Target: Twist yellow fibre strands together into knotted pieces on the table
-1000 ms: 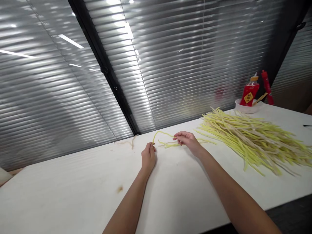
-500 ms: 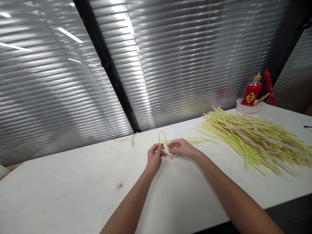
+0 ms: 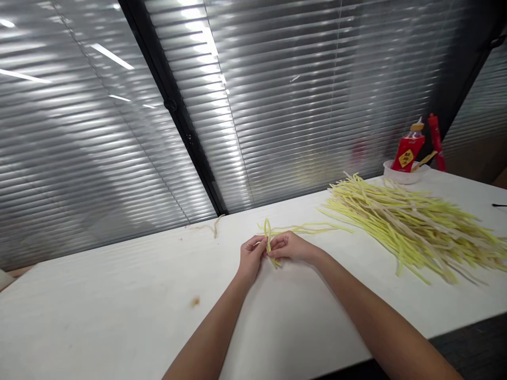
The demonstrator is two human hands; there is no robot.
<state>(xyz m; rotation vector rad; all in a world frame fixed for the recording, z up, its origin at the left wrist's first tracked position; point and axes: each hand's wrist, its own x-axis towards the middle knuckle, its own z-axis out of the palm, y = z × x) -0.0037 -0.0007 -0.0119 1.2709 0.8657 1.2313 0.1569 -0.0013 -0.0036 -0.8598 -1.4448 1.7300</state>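
A yellow pipe cleaner (image 3: pixel 267 226) is bent into a narrow upright loop between my hands, its lower ends sticking out below the fingers. My left hand (image 3: pixel 251 257) pinches it from the left side. From the right, the fingertips of my right hand (image 3: pixel 288 246) close on the same piece, almost touching the left ones. Where the strands meet, my fingers partly cover them. Just behind my hands, a few loose yellow and beige pipe cleaners (image 3: pixel 317 228) lie stretched out on the white table (image 3: pixel 130 306).
A big heap of yellow and beige pipe cleaners (image 3: pixel 412 227) spreads over the table's right side. Behind it, a white bowl (image 3: pixel 404 176) holds a red-labelled bottle (image 3: pixel 409 153). Beige scraps (image 3: pixel 216 227) lie near the back edge, before the window blinds (image 3: pixel 285 105).
The loop between my hands has become narrower and sits slightly lower. My right hand has moved left, so the fingertips of both hands are now closer together.
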